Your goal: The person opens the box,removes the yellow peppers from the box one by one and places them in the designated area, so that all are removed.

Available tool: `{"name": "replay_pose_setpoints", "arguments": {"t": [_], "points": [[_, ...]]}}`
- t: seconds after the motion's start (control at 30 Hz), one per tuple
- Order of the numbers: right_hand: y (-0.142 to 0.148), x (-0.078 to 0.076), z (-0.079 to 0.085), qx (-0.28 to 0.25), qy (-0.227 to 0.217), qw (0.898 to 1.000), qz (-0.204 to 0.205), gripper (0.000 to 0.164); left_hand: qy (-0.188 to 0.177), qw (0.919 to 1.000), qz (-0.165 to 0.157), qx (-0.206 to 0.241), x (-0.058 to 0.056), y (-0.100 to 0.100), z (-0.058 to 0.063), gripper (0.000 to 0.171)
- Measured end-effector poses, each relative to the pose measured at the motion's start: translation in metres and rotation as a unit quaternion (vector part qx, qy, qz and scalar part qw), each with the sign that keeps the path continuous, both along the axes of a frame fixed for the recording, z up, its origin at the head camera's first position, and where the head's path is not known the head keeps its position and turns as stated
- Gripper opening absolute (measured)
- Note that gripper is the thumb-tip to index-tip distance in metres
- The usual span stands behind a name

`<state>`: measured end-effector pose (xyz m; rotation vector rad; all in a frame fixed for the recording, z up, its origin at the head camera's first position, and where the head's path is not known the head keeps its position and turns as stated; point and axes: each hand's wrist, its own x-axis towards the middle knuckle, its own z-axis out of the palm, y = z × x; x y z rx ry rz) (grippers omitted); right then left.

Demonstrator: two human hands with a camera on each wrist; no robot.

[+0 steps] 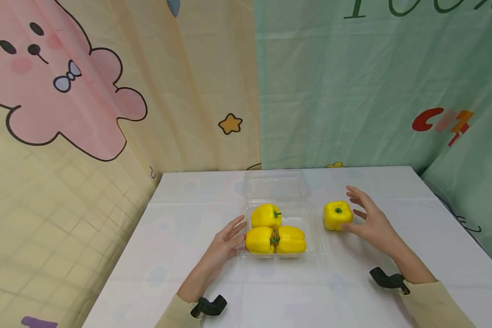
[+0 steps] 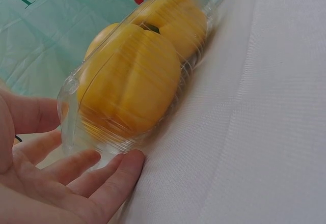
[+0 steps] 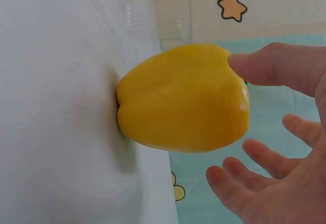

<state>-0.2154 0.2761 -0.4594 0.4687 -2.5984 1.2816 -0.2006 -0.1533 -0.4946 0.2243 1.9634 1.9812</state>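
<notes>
A clear plastic box (image 1: 313,237) with its lid folded back lies on the table. Inside it are three yellow bell peppers: one at the back (image 1: 265,216), one front left (image 1: 260,240) and one front right (image 1: 291,239). My left hand (image 1: 225,241) is at the box's left side, its relaxed fingertips (image 2: 133,159) right at the plastic wall. Right of the box, another yellow bell pepper (image 1: 337,216) stands upright, green stem on top. Around its right side my right hand (image 1: 371,223) is spread, the thumb (image 3: 254,67) at the pepper's upper part and the other fingers apart from it.
The box's lid (image 1: 276,187) lies flat behind it, toward the table's far edge. A white cloth covers the table (image 1: 168,255). Printed curtains (image 1: 336,91) hang behind it and along both sides. Each wrist wears a black camera mount (image 1: 209,305).
</notes>
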Motion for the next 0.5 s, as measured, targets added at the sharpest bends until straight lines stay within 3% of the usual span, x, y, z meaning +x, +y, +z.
{"name": "replay_pose_setpoints", "arguments": {"t": [0.5], "points": [[-0.003, 0.002, 0.012, 0.011, 0.025, 1.0, 0.006, 0.106, 0.003, 0.9999, -0.004, 0.009, 0.0, -0.001, -0.001, 0.057]]}}
